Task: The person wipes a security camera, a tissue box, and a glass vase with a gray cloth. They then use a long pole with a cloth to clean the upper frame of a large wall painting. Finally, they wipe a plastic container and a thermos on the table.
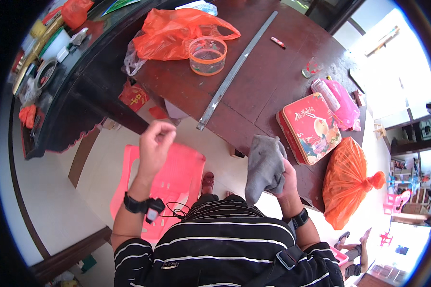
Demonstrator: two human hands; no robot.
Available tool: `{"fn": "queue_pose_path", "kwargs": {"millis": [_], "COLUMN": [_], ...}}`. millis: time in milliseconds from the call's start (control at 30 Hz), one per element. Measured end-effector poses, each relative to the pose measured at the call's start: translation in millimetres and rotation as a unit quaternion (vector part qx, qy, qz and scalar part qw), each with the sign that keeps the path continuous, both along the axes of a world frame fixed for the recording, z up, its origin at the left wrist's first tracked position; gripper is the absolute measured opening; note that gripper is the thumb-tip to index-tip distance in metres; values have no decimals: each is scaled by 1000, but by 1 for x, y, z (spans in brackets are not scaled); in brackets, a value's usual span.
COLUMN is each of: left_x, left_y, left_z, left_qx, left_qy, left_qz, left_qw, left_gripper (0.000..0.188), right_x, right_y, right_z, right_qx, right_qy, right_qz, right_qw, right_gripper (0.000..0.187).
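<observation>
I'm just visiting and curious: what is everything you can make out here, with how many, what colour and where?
table: 1, dark red-brown, centre
cloth: 1, grey, in the right hand
loose bag: 1, orange-red, table's far left
round tub: 1, clear with orange rims, beside the loose bag
long strip: 1, grey, across the table
drinking glass: 1, clear, table's right
tin: 1, red, table's right
tied bag: 1, orange, by the tin
plastic chair: 1, pink, lower left
side furniture: 1, black, left, cluttered on top
another person: 1, dark shorts, lower right, partly visible
striped shirt: 1, black and white, bottom
wristbands: 2, black, one per wrist
hands: 2, bare; left hand raised
</observation>
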State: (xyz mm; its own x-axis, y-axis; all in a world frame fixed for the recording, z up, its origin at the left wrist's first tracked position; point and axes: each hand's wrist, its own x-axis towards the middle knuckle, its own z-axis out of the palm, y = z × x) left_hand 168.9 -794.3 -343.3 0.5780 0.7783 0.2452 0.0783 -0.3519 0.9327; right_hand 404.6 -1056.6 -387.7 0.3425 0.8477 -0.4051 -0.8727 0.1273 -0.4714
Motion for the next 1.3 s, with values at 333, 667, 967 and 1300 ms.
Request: {"fn": "queue_pose_path", "kwargs": {"millis": [333, 667, 967, 1300], "left_x": [16, 0, -98, -314], "left_y": [-165, -230, -278, -349], "left_z": [30, 33, 36, 14], "left_qx": [63, 216, -45, -342], "left_qy": [79, 156, 75, -187], "left_qz": [10, 94, 175, 272], "left_qw": [995, 959, 981, 880], "left_gripper": [20, 17, 8, 9], "right_x": [-23, -56, -97, -204], "right_y": [1, -29, -46, -78], "right_z": [-5, -6, -16, -34], "right_qx": [50, 52, 13, 59], "right_qy": [58, 68, 126, 60], "right_qz": [205, 300, 311, 376], "right_qw": [976, 950, 942, 923], "right_gripper": [46, 45, 46, 49]}}
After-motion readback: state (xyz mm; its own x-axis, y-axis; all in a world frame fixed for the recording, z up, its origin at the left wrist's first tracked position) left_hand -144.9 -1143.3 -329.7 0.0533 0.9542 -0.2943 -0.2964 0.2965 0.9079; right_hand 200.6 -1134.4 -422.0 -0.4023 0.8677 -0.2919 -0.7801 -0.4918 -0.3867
